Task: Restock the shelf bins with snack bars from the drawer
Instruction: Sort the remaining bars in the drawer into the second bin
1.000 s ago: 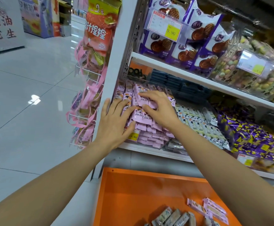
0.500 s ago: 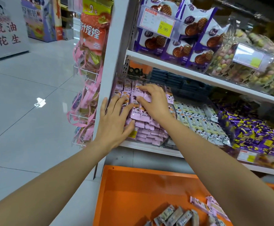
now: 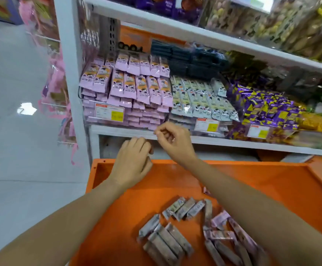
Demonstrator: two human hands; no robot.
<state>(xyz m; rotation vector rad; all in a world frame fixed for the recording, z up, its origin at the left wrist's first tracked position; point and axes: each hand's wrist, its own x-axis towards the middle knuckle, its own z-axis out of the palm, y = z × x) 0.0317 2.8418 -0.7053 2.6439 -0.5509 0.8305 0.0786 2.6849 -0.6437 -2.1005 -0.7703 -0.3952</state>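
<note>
Pink snack bars (image 3: 129, 87) fill a clear shelf bin (image 3: 91, 120) at the left end of the lower shelf. Beside it a second bin holds white snack bars (image 3: 200, 96). Below, an open orange drawer (image 3: 252, 181) holds loose grey-wrapped bars (image 3: 167, 239) and pink bars (image 3: 233, 237). My left hand (image 3: 133, 162) hovers over the drawer's back edge with fingers loosely curled and nothing in it. My right hand (image 3: 173, 141) hangs in front of the shelf edge, fingers loosely curled, holding nothing.
Purple and yellow candy packs (image 3: 267, 110) fill the bin to the right. Dark packs (image 3: 187, 58) are stacked at the shelf's back. The upper shelf (image 3: 194, 33) carries bagged sweets. Pink hanging packs (image 3: 58, 89) line the white upright (image 3: 68, 73). Grey tiled floor lies left.
Both hands have left the pink bars in the bin and dropped to the shelf edge and the drawer's back. My view has tilted down, showing more of the drawer.
</note>
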